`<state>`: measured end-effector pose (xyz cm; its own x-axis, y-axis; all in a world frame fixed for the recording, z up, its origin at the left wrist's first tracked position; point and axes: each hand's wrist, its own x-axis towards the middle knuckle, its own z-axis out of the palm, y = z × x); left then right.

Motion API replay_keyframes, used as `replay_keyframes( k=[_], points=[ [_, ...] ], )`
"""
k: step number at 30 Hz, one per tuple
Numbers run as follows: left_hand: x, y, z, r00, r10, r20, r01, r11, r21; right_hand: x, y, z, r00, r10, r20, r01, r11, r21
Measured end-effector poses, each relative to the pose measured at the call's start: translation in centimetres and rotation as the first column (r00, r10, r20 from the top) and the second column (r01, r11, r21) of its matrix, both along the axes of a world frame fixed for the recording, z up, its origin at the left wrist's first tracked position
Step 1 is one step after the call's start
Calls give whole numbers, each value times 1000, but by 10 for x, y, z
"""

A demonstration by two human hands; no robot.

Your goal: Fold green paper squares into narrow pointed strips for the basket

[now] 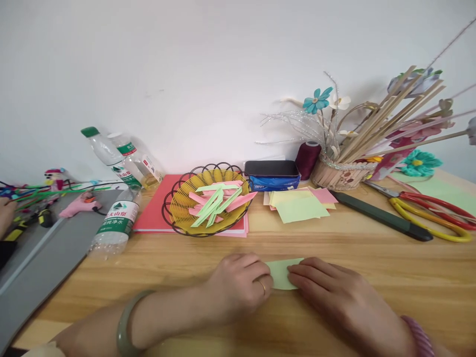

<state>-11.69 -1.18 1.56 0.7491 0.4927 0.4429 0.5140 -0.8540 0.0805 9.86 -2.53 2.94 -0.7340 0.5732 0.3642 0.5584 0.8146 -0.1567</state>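
A small light green paper [282, 273] lies on the wooden table between my two hands. My left hand [241, 282] is closed on its left edge, with the fingers curled and a ring showing. From the other side my right hand [338, 292] holds down the right edge, its fingers close together and their tips on the paper; the thumb is hidden. Farther back, a stack of sticky notes [303, 206] in green, yellow and pink sits beyond the paper. Folded green and pink paper strips [219, 201] fill a yellow woven basket [179, 210] to the left.
Plastic bottles [118, 220] stand and lean at the left, beside a grey board [55, 263]. Another person's hand [4, 215] shows at the far left edge. A dark green cutter [383, 216], scissors [431, 208], a blue box [273, 182] and a flower pot [334, 173] line the right.
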Motion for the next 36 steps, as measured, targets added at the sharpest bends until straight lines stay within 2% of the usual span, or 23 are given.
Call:
replay_keyframes(
  k=[5,10,13,17,20,25,31,36],
  points=[
    [-3,-2,0,996,65,62,-50,975,-215,16,2,-4,986,-137,-97,109,961,-255],
    [-3,-1,2,976,159,147,-90,915,-393,24,5,-11,957,-269,-106,195,872,-448],
    [-3,0,4,960,247,128,-156,857,-491,23,7,-11,936,-347,-66,267,817,-510],
    [-3,2,8,905,426,25,-318,713,-625,18,9,-10,900,-435,-21,370,790,-490],
    [-3,2,10,874,486,16,-337,631,-699,15,9,-10,890,-456,-4,394,775,-494],
    [-3,4,10,876,483,11,-331,617,-714,15,8,-11,887,-462,-7,397,770,-499],
    [0,4,10,857,512,-62,-385,554,-738,13,7,-13,869,-492,57,456,750,-479],
    [1,4,9,862,503,-53,-378,570,-730,10,4,-16,849,-524,71,500,753,-428]
  ],
)
